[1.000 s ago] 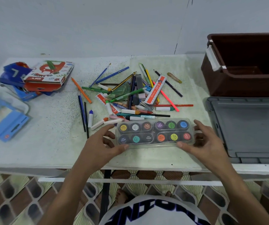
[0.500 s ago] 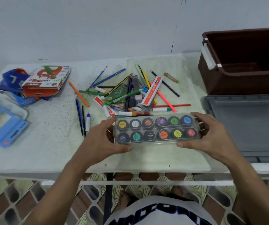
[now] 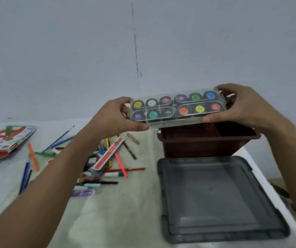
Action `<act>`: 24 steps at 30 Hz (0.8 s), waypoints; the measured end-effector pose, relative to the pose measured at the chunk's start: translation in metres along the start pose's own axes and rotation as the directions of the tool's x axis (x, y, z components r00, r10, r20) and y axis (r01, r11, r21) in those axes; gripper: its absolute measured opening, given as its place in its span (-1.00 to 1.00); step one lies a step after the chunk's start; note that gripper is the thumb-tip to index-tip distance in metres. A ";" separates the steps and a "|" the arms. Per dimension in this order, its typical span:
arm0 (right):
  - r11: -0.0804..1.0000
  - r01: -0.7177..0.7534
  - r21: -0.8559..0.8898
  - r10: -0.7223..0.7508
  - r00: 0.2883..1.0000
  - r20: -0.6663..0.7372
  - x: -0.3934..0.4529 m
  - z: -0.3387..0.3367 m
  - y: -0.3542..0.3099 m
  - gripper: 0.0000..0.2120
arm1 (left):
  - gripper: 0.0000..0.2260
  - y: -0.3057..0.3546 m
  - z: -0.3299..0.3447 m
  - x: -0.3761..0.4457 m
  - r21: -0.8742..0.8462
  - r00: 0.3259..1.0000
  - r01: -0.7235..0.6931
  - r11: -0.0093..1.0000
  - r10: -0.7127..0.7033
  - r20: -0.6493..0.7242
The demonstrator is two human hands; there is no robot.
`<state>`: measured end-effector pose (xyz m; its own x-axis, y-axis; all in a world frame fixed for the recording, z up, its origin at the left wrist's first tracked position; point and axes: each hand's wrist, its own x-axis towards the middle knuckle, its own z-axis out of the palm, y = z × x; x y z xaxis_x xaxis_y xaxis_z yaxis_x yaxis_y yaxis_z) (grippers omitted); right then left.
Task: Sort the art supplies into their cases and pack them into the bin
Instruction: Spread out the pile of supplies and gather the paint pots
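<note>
Paint case [image 3: 176,108] gripped by left hand [image 3: 115,115] and right hand [image 3: 240,104] over bin [image 3: 208,140], not in yet; pencils [image 3: 107,158] unsorted.

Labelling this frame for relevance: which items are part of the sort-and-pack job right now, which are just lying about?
In the job:
- paint pot case, held over the bin by left hand and right hand
- brown bin
- loose pencils, brushes and pens
- oil pastel box

Lying about:
- grey lid, flat beside the bin
- table
- wall

Print on the red box [image 3: 108,156] and carton [image 3: 5,138] is too blurred to read.
</note>
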<state>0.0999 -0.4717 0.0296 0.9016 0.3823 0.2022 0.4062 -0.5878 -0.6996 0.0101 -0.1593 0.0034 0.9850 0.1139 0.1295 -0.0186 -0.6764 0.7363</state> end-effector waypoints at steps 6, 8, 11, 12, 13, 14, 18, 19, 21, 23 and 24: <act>0.964 -0.074 -0.255 0.143 0.954 0.265 0.059 -0.039 0.072 -0.07 | -0.25 0.023 0.053 0.083 0.351 0.986 -0.003 0.936 -0.056 0.159; 0.952 -0.027 -0.305 0.116 0.954 0.275 0.068 -0.043 0.089 -0.17 | -0.32 0.026 0.066 0.099 0.426 0.981 -0.042 0.904 -0.042 0.187; 0.929 0.032 -0.369 0.090 0.946 0.310 0.077 -0.044 0.112 -0.21 | -0.31 0.022 0.084 0.116 0.582 0.973 -0.092 0.808 -0.050 0.224; 0.922 0.052 -0.383 0.081 0.943 0.323 0.079 -0.042 0.118 -0.21 | -0.26 0.020 0.089 0.119 0.633 0.971 -0.096 0.768 -0.066 0.228; 0.907 0.084 -0.412 0.066 0.939 0.336 0.081 -0.039 0.123 -0.21 | -0.22 0.018 0.094 0.122 0.674 0.970 -0.099 0.732 -0.081 0.231; 0.879 0.125 -0.459 0.050 0.935 0.351 0.084 -0.035 0.127 -0.21 | -0.20 0.016 0.097 0.124 0.705 0.967 -0.106 0.701 -0.093 0.237; 0.700 0.278 -0.658 0.060 0.895 0.443 0.101 -0.021 0.130 -0.16 | -0.16 0.017 0.109 0.131 0.815 0.951 -0.155 0.558 -0.139 0.276; 0.674 0.295 -0.678 0.079 0.883 0.463 0.105 -0.017 0.129 -0.17 | -0.15 0.018 0.112 0.132 0.839 0.950 -0.167 0.519 -0.144 0.278; 0.633 0.311 -0.709 0.128 0.861 0.492 0.110 -0.008 0.130 -0.21 | -0.11 0.019 0.119 0.135 0.882 0.950 -0.181 0.435 -0.156 0.272; 0.573 0.334 -0.748 0.162 0.849 0.503 0.113 0.002 0.127 -0.28 | -0.07 0.019 0.127 0.137 0.922 0.951 -0.191 0.337 -0.168 0.258; 0.540 0.348 -0.766 0.174 0.844 0.507 0.113 0.007 0.126 -0.33 | -0.05 0.018 0.130 0.138 0.938 0.954 -0.193 0.288 -0.169 0.248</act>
<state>0.2518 -0.4973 -0.0402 0.7568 0.5814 -0.2985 0.6471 -0.7306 0.2177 0.1682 -0.2503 -0.0522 0.9853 0.0426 -0.1653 -0.0343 -0.8992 -0.4363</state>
